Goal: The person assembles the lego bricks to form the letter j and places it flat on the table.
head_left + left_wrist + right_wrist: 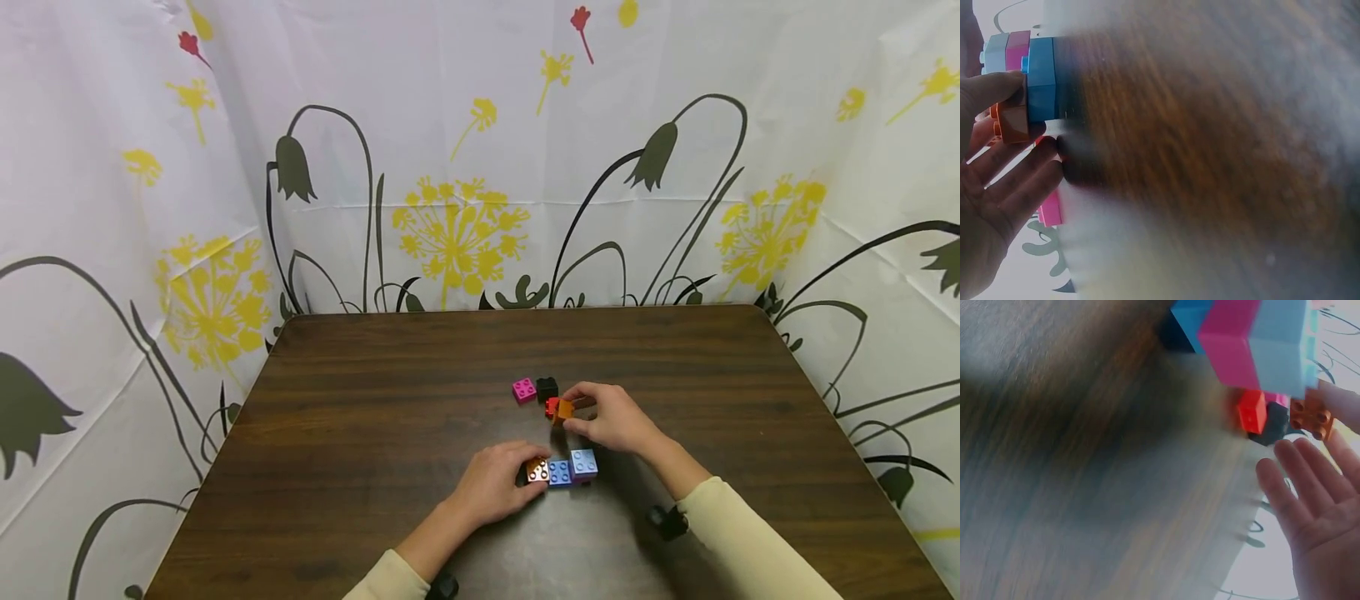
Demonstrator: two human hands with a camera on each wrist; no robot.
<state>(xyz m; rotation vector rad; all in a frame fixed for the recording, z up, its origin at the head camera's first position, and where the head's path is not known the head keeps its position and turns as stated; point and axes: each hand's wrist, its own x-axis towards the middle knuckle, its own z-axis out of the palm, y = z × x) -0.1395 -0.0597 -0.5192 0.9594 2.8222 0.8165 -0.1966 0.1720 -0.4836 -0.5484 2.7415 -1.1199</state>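
Observation:
My left hand (491,482) pinches an orange toy brick (537,470) between thumb and fingers. That brick sits on one end of a blue brick (1042,81), whose studs show in the middle. At the other end a magenta brick (1225,344) bears a light blue brick (583,461) on top. My right hand (617,419) holds a second orange brick (566,410) between thumb and fingertips, tilted so its studs (1311,415) face sideways in the right wrist view. Just behind it lies a red brick (551,407), partly hidden in the head view.
A black brick (547,388) and a pink brick (523,391) lie side by side beyond the red one. The dark wooden table (360,417) ends at a white curtain (450,100) printed with flowers, which hangs along the back and sides.

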